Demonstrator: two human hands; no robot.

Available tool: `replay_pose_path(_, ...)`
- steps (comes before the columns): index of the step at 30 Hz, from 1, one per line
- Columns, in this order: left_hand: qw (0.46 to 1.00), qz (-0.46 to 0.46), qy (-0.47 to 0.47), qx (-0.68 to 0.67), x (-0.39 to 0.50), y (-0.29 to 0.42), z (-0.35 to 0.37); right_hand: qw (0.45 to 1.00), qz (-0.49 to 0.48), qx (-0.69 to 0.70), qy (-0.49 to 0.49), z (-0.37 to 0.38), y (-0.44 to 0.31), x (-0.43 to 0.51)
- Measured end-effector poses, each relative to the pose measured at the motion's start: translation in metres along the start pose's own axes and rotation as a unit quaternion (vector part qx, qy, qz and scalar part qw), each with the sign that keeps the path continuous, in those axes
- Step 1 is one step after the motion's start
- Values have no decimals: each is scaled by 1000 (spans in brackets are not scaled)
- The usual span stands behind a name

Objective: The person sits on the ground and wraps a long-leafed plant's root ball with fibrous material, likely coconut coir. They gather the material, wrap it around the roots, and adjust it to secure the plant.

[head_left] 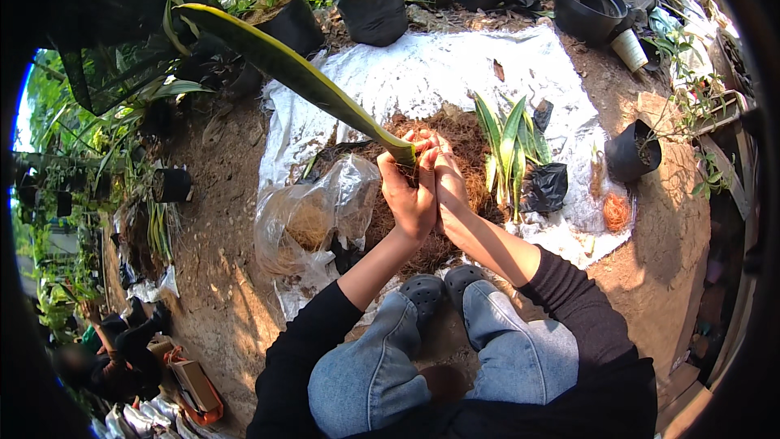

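A long snake plant leaf (317, 88) leans up and to the left, its base between my hands. My left hand (407, 198) is closed around that base, with brown fibre at the palm. My right hand (448, 177) presses against it from the right, fingers curled by the leaf's base; whether it grips fibre or leaf is unclear. Below lies a heap of brown coconut fibre (469, 152) on a white woven sheet (426, 67). Right of the heap are several small snake plants (509, 143) and a black plastic bag (544, 188). A clear plastic bag with fibre (311, 219) lies left.
Orange twine (616, 212) rests at the sheet's right corner, near a black pot (634, 151). Potted plants in black grow bags (373, 15) and an empty black pot (588, 3) line the far edge. Another person (113, 353) sits at lower left beside a cardboard box (195, 384).
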State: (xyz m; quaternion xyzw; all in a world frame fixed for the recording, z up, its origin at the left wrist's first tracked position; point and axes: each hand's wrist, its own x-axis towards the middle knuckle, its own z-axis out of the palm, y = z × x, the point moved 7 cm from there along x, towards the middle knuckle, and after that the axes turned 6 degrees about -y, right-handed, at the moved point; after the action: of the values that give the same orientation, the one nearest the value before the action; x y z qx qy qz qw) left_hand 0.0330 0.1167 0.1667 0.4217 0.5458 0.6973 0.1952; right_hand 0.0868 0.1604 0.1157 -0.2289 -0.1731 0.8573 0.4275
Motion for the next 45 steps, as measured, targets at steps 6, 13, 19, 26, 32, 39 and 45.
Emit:
replay_pose_path(6,999,-23,-4,43,3,-1,-3,996,85,-39,0,4,-2,-4)
replay_pose_path(13,996,40,-48,61,19,22,-11,976,159,145,-3,18,-11,0)
replay_pose_path(19,987,-7,-151,50,25,21,-4,968,211,116,73,6,2,-3)
replay_pose_path(26,988,51,-86,121,19,31,0,967,188,157,68,-14,28,-4)
replay_pose_path(32,998,31,-35,48,18,22,-2,978,156,117,79,-21,44,5)
replay_pose_path(39,988,66,-103,98,36,46,-14,958,267,102,-23,22,0,-15)
replay_pose_path(45,972,-23,-230,32,42,32,-4,957,284,57,1,13,7,5)
